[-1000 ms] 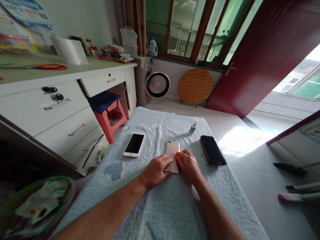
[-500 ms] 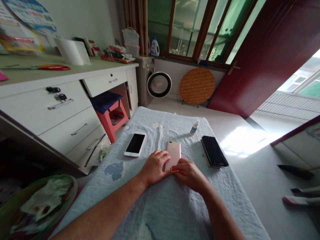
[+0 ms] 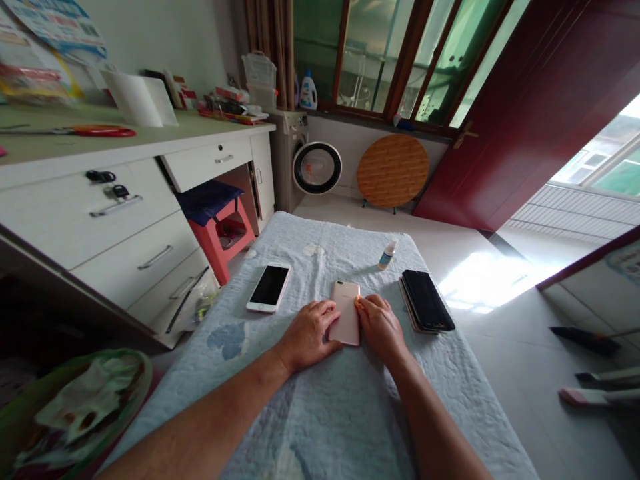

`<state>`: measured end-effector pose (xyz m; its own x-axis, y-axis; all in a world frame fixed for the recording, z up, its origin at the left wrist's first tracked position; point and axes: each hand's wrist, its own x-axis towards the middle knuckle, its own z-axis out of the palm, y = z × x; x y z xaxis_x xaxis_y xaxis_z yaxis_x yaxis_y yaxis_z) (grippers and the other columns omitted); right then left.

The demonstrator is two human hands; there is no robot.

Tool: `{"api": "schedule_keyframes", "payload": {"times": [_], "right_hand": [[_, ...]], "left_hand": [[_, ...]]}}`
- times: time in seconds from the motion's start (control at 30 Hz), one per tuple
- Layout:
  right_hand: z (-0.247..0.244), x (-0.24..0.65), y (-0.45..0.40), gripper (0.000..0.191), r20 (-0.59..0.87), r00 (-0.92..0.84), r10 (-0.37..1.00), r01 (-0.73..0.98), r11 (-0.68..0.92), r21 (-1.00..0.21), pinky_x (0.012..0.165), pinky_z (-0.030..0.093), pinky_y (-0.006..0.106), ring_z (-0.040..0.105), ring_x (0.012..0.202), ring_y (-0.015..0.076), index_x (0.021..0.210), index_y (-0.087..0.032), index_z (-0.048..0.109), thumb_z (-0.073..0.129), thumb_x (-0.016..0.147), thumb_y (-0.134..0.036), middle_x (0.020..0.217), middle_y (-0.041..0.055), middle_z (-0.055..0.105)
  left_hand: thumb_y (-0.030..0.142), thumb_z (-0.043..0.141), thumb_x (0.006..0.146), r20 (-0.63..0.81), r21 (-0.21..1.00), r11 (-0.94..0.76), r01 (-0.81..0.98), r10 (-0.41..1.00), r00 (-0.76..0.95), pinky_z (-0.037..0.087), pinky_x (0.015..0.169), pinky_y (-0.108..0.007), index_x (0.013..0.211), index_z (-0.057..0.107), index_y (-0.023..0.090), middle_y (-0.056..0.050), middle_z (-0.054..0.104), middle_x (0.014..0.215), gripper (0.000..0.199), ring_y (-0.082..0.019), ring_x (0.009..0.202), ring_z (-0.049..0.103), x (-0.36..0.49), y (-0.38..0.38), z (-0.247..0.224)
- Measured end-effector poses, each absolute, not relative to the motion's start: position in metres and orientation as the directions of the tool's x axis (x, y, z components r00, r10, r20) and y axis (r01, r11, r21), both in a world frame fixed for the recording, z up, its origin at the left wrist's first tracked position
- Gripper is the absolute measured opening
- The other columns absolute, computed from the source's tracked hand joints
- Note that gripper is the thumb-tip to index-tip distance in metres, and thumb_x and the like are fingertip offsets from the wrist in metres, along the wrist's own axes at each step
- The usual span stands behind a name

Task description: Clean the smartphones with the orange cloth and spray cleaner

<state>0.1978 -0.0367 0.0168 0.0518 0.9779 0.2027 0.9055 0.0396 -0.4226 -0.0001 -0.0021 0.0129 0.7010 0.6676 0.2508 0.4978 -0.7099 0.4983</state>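
A pink phone [image 3: 345,320] lies back side up on the cloth-covered table [image 3: 320,413]. My left hand [image 3: 309,333] grips it from the left, fingertips on its back and thumb by the bottom corner. Pinched in my right hand [image 3: 381,327] is a small orange cloth [image 3: 358,303], mostly covered by the fingers, pressed against the phone's upper right edge. A white phone [image 3: 269,288] rests screen up to the left. On the right lies a black phone [image 3: 427,301] on top of another flat device. Behind them stands a small spray bottle [image 3: 387,255].
A red stool [image 3: 225,240] stands at the table's far left, beside the white desk [image 3: 120,220]. Close on the left is a green bin [image 3: 145,373] with rubbish. Farther off are a washing machine with its door open [image 3: 317,168] and a round wooden tabletop [image 3: 393,170].
My right hand has moved the orange cloth from the phone's bottom edge up to its upper right edge. My left hand stays on the phone.
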Motion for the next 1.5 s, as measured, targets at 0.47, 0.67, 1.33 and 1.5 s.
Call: {"api": "schedule_keyframes", "payload": {"times": [0.47,0.67,1.33,1.5], "right_hand": [[0.021,0.196,-0.039,0.027,0.172,0.078,0.982,0.907,0.002,-0.422,0.075,0.037,0.026,0.052,0.08,0.0165,0.088,-0.021,0.069,0.043,0.093,-0.025,0.082,0.0049,0.06],[0.027,0.194,-0.048,0.025,0.176,0.069,0.982,0.891,0.019,-0.453,0.076,0.038,0.025,0.059,0.083,0.0168,0.093,-0.02,0.069,0.044,0.091,-0.024,0.085,0.0055,0.068],[0.017,0.193,-0.035,0.027,0.262,0.102,0.96,0.855,0.05,-0.515,0.081,0.037,0.026,0.058,0.091,0.0179,0.103,-0.018,0.065,0.04,0.092,-0.021,0.101,0.0069,0.069],[0.021,0.193,-0.037,0.028,0.251,0.062,0.966,0.861,0.075,-0.503,0.084,0.038,0.027,0.057,0.094,0.0172,0.103,-0.02,0.066,0.042,0.089,-0.016,0.107,0.006,0.068]], "left_hand": [[0.034,0.074,0.071,0.251,0.502,-0.708,0.497,0.668,0.7,0.04,0.099,-0.042,0.115,0.06,0.018,-0.011,0.055,0.124,0.049,-0.028,0.111,0.052,0.001,-0.004,0.015],[0.036,0.073,0.071,0.245,0.516,-0.701,0.493,0.672,0.699,0.04,0.099,-0.043,0.115,0.06,0.017,-0.012,0.055,0.124,0.05,-0.029,0.112,0.052,0.001,-0.003,0.016],[0.032,0.074,0.07,0.244,0.536,-0.702,0.469,0.66,0.71,0.042,0.098,-0.041,0.111,0.061,0.018,-0.01,0.055,0.123,0.045,-0.028,0.11,0.052,0.0,-0.002,0.017],[0.033,0.074,0.071,0.237,0.538,-0.702,0.467,0.658,0.715,0.041,0.099,-0.041,0.113,0.061,0.017,-0.01,0.055,0.123,0.047,-0.028,0.11,0.052,0.0,-0.002,0.018]]}}
